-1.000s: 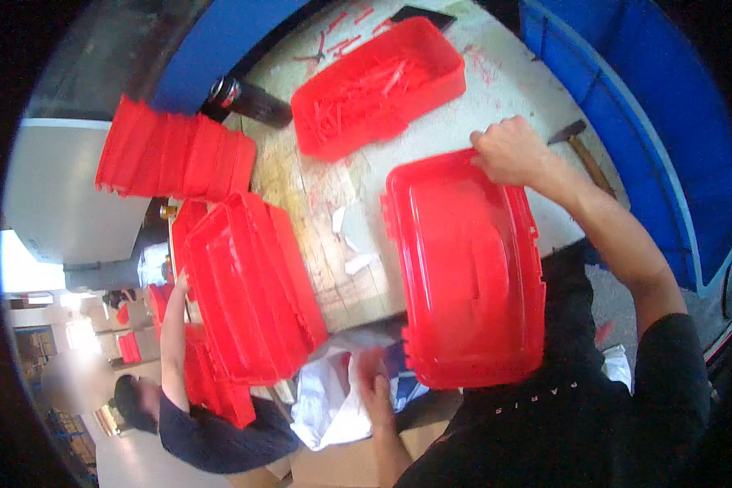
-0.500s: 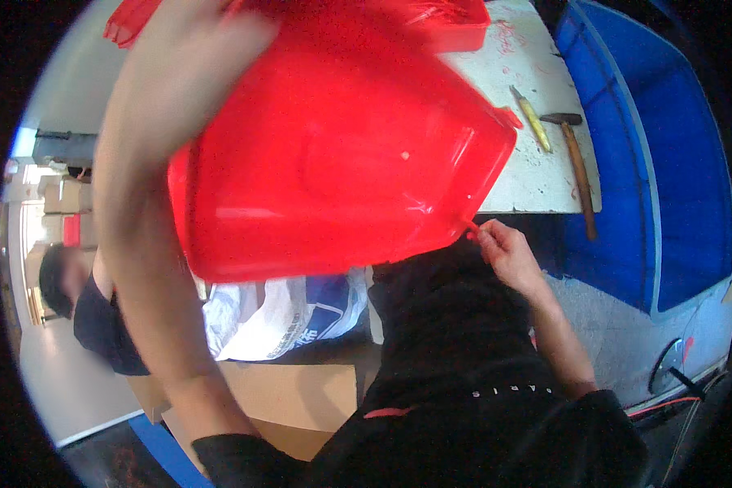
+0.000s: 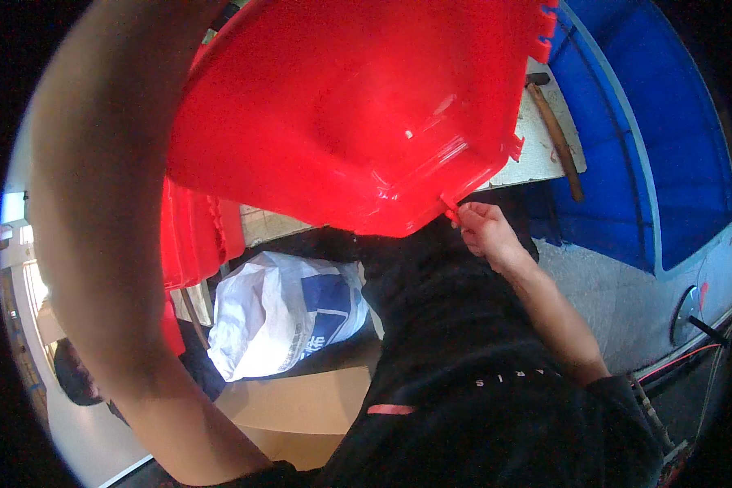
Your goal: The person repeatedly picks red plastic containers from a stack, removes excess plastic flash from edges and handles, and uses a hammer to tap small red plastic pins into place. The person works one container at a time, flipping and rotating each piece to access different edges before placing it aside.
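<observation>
A large, glossy red plastic shell (image 3: 317,122) with rounded corners is tilted up in front of me, filling the upper middle. At its lower right corner, my right hand (image 3: 488,232) is closed, pinching a small red tab (image 3: 450,208) at the edge. My left forearm runs up along the left side of the shell and leaves the picture at the top, so that hand is out of sight. Along the shell's right edge are small notched red clips (image 3: 519,148).
On the pale worktable (image 3: 549,159) lies a hammer (image 3: 557,134). A large blue bin (image 3: 626,146) stands at the right. More red plastic parts (image 3: 191,236), a white and blue sack (image 3: 285,313) and a cardboard box (image 3: 297,403) are at the left. Behind my forearm, a person (image 3: 75,376) is partly visible.
The red shell has tilted and risen toward the top, uncovering red parts at the left. My left hand has moved out past the top edge. My right hand keeps its pinch, slightly farther left and up.
</observation>
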The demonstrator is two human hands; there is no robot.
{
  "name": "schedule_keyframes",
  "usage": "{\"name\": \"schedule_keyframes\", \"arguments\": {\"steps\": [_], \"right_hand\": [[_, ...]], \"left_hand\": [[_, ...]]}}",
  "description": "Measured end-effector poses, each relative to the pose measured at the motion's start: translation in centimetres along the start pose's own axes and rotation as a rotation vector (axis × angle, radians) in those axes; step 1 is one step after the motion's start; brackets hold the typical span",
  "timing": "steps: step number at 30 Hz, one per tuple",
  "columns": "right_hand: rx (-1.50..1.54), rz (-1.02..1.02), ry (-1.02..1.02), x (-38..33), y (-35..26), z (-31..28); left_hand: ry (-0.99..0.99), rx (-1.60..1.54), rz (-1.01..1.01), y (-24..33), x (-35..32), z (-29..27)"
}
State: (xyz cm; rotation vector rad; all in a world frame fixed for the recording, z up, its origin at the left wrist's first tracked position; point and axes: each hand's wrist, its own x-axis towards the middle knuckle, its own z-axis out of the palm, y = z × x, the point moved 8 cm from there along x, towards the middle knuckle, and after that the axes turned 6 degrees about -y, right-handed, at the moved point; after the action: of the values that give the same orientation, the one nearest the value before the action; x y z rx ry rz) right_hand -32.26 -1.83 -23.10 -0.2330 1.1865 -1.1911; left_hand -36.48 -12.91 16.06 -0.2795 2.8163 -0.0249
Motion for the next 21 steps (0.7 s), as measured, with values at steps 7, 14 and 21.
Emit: {"name": "schedule_keyframes", "arguments": {"steps": [7, 14, 21], "right_hand": [[-0.019, 0.045, -0.026, 0.4, 0.5, 0.9], [0.091, 0.026, -0.013, 1.2, 1.2, 1.9], [0.042, -0.003, 0.023, 2.0, 1.7, 1.9]], "left_hand": [[-0.007, -0.038, -0.085, -0.6, -0.7, 0.1], [-0.093, -0.061, 0.06, -0.3, -0.2, -0.3], [0.367, -0.613, -0.082, -8.6, -8.2, 1.6]]}}
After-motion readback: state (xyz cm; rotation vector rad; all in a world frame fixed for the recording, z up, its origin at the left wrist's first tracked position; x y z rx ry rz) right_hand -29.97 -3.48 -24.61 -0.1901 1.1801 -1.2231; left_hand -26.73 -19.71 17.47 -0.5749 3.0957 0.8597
